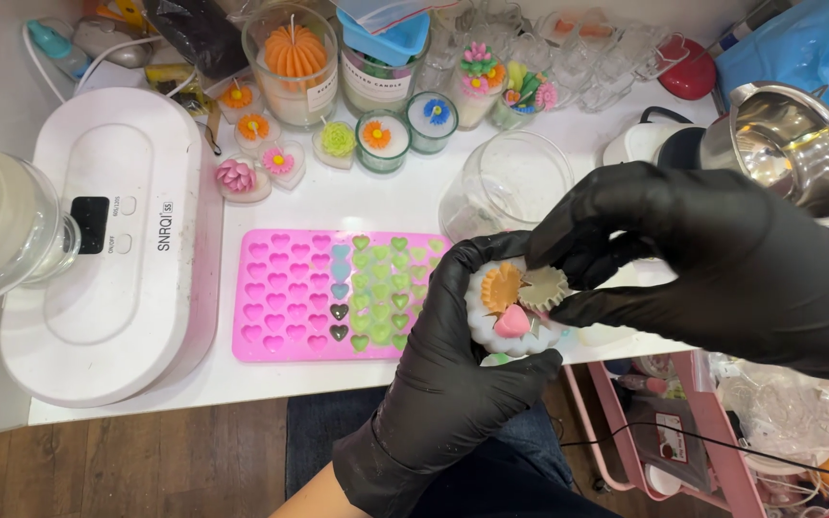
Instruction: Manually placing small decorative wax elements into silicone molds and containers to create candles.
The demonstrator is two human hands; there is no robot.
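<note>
Left hand [453,374] is wrapped around a small white candle [515,312] topped with wax shapes, off the worktop's [357,206] front edge; right hand [712,259] pinches the pale scalloped piece [543,286]. Pink heart mold [323,293] sits partly filled.

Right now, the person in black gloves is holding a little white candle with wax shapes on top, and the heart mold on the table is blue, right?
Not quite. The head view shows the heart mold is pink, not blue. The rest holds: the left hand holds the little white candle with wax shapes on top, and the right hand touches it, both in black gloves.
</note>
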